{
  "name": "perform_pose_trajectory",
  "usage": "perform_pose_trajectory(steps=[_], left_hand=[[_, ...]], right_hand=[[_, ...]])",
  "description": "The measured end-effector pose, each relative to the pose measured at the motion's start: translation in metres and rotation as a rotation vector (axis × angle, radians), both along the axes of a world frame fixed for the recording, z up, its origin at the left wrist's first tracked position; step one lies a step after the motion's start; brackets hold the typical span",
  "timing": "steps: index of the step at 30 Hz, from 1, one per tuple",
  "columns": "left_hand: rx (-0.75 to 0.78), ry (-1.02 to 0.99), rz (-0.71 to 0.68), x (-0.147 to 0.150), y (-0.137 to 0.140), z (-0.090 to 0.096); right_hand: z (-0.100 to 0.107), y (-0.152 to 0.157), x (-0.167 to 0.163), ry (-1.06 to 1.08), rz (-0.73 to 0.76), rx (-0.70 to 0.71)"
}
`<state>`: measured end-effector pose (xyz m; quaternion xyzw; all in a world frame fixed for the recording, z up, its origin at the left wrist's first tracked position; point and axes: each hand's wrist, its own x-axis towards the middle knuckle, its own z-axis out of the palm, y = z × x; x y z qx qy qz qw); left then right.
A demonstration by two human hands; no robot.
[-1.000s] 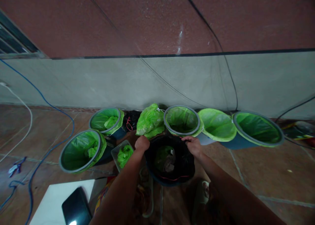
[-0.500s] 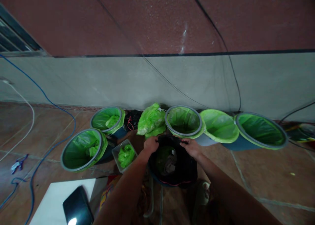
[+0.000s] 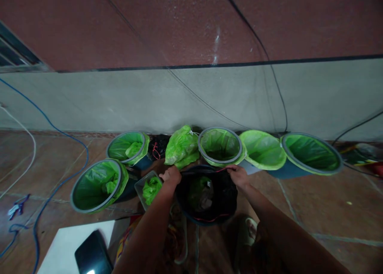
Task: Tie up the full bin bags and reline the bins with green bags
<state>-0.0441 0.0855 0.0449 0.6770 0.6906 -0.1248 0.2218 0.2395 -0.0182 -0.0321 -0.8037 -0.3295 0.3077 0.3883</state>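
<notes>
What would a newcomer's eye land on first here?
Probably the bright green liners in the bins to either side, vivid against the dim floor and wall. Next, front and centre, the black liner with its red drawstring, the right hand gripping its far edge and the left hand at its far left. Behind it, a tied green bag sits near the wall.

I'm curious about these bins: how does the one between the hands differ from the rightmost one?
The near bin has a black liner; the rightmost bin has a green one. A grey ring circles the rightmost bin's mouth; none shows on the near bin. The left hand and right hand are at the near bin's rim; neither touches the rightmost bin. Both bins are open.
</notes>
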Motion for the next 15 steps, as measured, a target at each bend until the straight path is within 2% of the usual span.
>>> perform_pose_trajectory(steps=[3,8,10,15], left_hand=[[0.037,-0.08,-0.118,0.014,-0.005,0.005],[0.093,-0.246,-0.427,0.043,-0.017,0.001],[0.091,-0.213,-0.456,0.047,-0.019,-0.005],[0.034,-0.122,-0.397,0.041,-0.013,-0.015]], right_hand=[[0.0,0.001,-0.004,0.022,0.049,0.045],[0.003,0.002,-0.012,0.063,0.124,0.051],[0.005,0.001,-0.013,0.054,0.148,0.055],[0.009,-0.004,-0.01,0.039,0.115,0.054]])
